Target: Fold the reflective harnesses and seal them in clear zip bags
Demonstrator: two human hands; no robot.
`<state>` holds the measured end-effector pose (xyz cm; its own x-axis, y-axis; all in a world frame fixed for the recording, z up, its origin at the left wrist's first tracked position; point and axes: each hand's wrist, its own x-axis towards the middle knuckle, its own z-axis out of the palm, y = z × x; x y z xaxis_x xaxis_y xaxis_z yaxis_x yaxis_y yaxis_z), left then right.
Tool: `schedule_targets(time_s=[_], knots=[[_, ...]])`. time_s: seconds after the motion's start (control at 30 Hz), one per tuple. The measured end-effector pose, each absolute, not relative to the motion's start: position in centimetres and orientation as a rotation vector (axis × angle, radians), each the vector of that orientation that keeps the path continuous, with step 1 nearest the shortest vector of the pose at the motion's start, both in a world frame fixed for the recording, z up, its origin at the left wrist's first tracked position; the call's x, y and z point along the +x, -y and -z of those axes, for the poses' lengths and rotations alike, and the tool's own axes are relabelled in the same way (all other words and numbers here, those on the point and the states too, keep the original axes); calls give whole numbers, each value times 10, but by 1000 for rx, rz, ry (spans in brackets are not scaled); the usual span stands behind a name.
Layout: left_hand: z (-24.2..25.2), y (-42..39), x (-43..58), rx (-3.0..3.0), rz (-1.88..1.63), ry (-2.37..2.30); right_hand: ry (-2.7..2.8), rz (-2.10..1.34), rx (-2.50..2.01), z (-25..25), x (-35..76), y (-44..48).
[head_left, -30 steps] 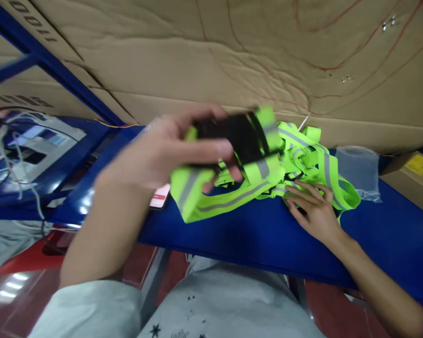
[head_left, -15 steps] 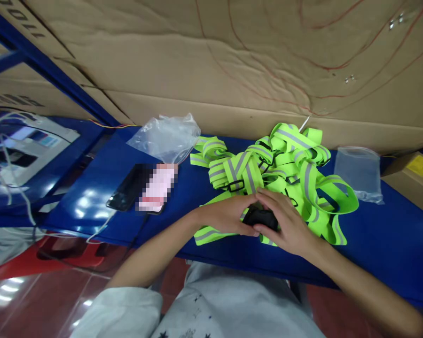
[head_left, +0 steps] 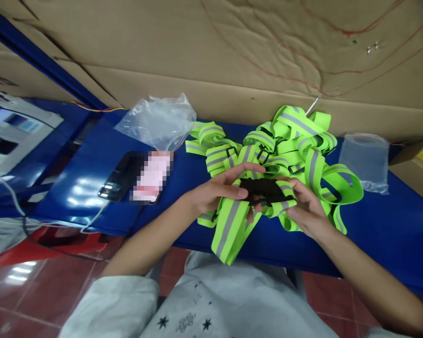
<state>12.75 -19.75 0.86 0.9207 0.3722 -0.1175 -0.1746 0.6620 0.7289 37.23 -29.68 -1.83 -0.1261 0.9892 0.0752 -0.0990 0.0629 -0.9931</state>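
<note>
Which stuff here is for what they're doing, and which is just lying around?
For the work:
black buckle, being held
neon reflective strap through it
matching strap pile, probably

Lying about, it seems:
black phone
pink-screened phone
crumpled clear bag
flat clear bag
cardboard box

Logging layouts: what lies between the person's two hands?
In the head view, a black piece with lime striped strap lies between the left hand and right hand.
</note>
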Motion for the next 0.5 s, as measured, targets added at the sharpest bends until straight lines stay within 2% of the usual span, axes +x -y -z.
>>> schedule_targets(time_s=[0.1,0.23,0.5], knots=[[-2,202,136,914,-314,-371,1239,-1369,-1017,18,372,294],[-3,204,140,1122,-345,-506,1455,-1230,-1205,15,369,293],[-16,195,128,1333,-242,-520,1680,-1227,-1235,-2,376,296]])
